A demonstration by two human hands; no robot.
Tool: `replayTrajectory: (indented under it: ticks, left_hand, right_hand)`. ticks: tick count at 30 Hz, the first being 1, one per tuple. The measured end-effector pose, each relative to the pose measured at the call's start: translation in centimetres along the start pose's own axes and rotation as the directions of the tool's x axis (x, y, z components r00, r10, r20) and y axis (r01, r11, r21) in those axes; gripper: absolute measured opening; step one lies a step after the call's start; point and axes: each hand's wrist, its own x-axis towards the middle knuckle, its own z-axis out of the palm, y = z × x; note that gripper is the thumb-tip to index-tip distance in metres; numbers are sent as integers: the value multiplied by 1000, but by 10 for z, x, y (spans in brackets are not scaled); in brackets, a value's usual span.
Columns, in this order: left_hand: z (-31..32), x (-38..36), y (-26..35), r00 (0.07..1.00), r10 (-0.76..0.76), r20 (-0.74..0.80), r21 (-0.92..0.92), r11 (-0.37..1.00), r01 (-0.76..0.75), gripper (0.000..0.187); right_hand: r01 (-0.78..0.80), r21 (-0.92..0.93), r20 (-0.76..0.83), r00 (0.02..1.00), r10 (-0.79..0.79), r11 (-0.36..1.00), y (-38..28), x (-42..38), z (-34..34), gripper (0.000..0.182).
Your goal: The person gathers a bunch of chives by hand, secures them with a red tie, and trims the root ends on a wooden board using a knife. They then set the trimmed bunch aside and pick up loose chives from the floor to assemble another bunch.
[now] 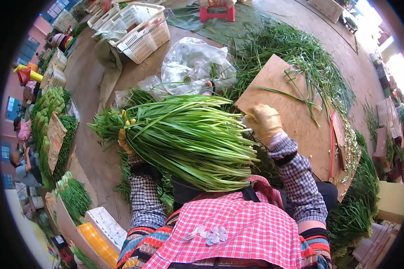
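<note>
A big bundle of green, long-leaved stalks that look like garlic chives (191, 139) lies across my lap, cut ends to the right and leafy tips to the left. My left hand (124, 140), in a yellowish glove, wraps round the leafy end from beneath, with its fingertips showing on top. At the upper right of the bundle, my gloved right hand (264, 122) is closed beside the stalk ends. Whatever its fingers pinch is hidden. Right of it stands a wooden board (296, 130) with loose leaves and a red strip (332, 145) on it.
Loose leaves (292, 45) pile up behind the board, and more greens (354, 215) lie to its right. A clear plastic bag (195, 62) lies ahead. Cream crates (141, 38) and a red stool (217, 12) stand farther off. Tied green bundles (72, 195) and other people are at left.
</note>
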Motion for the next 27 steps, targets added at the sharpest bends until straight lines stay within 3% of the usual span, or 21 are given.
replayTrajectory:
  ticks: [1,2,4,6,8,11,14,15,16,18,19,20,22,23,24,27]
  left_hand:
    - [0,0,2,1000,-8,-12,24,1000,8,43]
    - [15,-1,-2,999,-53,-4,-8,999,53,42]
    - [46,-4,-6,996,-92,5,-36,995,93,40]
    - [29,-5,-4,980,146,-139,284,953,-101,39]
    - [33,-4,-1,993,49,-105,168,985,-31,42]
    - [24,-2,-1,992,58,-108,137,990,-43,42]
    - [25,-1,-3,996,19,-84,77,997,-12,42]
    - [31,-1,-4,998,-37,-41,-72,997,34,41]
    - [31,-1,-4,998,-50,-39,-62,997,47,42]
    - [25,1,-1,996,-82,-27,-44,996,81,42]
    - [28,0,-3,997,-66,-29,-42,997,65,42]
    - [32,-3,-5,998,-45,-32,-37,998,44,43]
    - [27,1,-3,999,-11,-30,-11,1000,11,43]
    - [21,2,0,999,-1,-32,9,1000,2,43]
    - [15,-1,1,999,6,-41,32,999,-4,43]
    - [13,1,6,999,-5,-31,28,1000,5,42]
  right_hand:
    - [153,25,-178,973,-147,988,4,9,15,30]
    - [214,-5,-192,958,-211,977,1,20,27,34]
    - [132,127,43,990,-138,983,-3,26,42,29]
    - [53,-75,363,932,-22,996,-5,43,53,24]
    - [144,78,81,985,-150,986,8,27,64,20]
    - [67,229,49,996,-81,971,13,-2,54,22]
    - [22,46,61,998,-25,999,29,-24,61,23]
    - [7,89,62,998,-12,996,35,-34,64,20]
    - [-9,217,94,995,-12,976,35,-46,59,21]
    - [-161,-170,389,895,217,972,47,-66,73,26]
    - [-41,-256,574,798,186,966,51,-79,72,28]
    - [-121,-382,661,657,362,916,56,-92,88,38]
    - [29,-399,809,482,337,916,98,-123,122,47]
    - [-3,-452,784,477,399,892,79,-120,95,50]
    - [-45,-379,789,506,348,924,75,-112,76,43]
    - [-216,18,491,852,179,976,58,-97,25,40]
